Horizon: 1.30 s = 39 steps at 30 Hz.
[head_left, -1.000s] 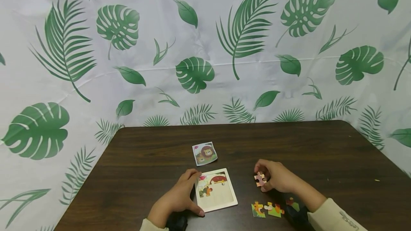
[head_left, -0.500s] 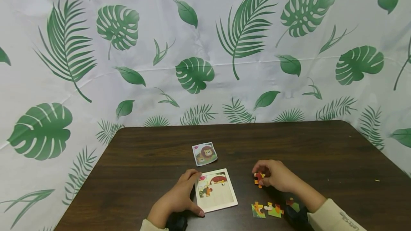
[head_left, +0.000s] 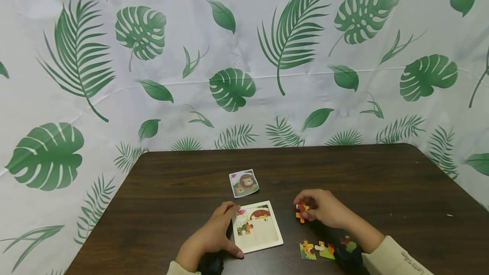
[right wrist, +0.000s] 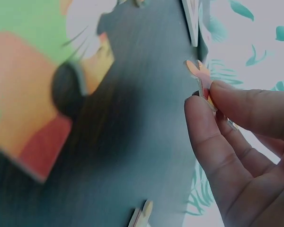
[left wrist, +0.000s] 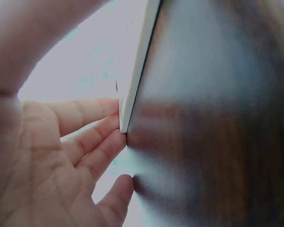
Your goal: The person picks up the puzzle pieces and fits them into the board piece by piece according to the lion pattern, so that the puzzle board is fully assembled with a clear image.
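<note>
My left hand (head_left: pixel 215 230) lies along the left side of a pale wooden puzzle tray (head_left: pixel 279 233). Its index finger touches near the upper left corner and its thumb lies at the lower left one; in the left wrist view, fairly straight fingers (left wrist: pixel 92 109) meet the tray edge (left wrist: pixel 135 71). A few joined pieces (head_left: pixel 244 227) fill the tray's left and top, and bare wood shows elsewhere. To the right, my right hand (head_left: pixel 324 209) pinches a red and orange puzzle piece (head_left: pixel 301 214) above the table. The right wrist view shows that piece (right wrist: pixel 204 85) edge-on between thumb and fingertips.
Several loose puzzle pieces (head_left: pixel 307 250) lie below my right hand, some partly hidden by the black wrist strap (head_left: pixel 349 258). Behind the tray is a picture card (head_left: pixel 243 183) of lions. The dark wooden table (head_left: pixel 183 181) ends at a leaf-patterned cloth (head_left: pixel 244 54).
The piece in my right hand has turned from its pinkish face to its red and orange one. That hand has shifted slightly left, nearer the tray. My left hand stays put.
</note>
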Available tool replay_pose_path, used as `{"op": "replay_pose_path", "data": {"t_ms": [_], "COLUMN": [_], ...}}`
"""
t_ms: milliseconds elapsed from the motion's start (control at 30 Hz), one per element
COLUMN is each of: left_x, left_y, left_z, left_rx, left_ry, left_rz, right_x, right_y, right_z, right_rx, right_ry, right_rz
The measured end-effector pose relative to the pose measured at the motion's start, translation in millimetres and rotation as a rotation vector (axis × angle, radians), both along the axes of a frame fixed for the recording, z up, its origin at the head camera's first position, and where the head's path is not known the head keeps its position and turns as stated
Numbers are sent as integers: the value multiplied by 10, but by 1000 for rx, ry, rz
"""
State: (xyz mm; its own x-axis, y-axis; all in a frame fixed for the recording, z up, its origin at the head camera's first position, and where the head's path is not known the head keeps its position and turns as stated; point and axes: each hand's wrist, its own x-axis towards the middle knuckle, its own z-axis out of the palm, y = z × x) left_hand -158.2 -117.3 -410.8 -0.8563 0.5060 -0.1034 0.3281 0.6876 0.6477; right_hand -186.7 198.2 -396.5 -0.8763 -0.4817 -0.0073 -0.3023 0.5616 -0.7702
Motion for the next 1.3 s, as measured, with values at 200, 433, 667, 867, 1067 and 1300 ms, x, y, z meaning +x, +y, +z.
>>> {"op": "replay_pose_path", "data": {"t_ms": [200, 433, 667, 867, 1067, 1300], "left_x": [3, 3, 13, 10, 11, 9], "left_y": [-2, -13, -11, -8, -3, 6], "left_z": [-5, -21, -30, -31, -18, -18], "left_rx": [3, 8, 11, 5, 4, 11], "left_ry": [2, 13, 25, 25, 12, 7], "left_rz": [-1, -4, -6, -6, 1, 4], "right_x": [-16, -22, -10, -13, -9, -7], "right_y": [-104, -267, -382, -445, -530, -645], "right_z": [35, 80, 96, 90, 83, 81], "right_rx": [-20, -23, -55, -71, -89, -81], "right_ry": [-6, 9, -6, -4, 19, 35], "right_rz": [17, 36, 64, 73, 77, 77]}}
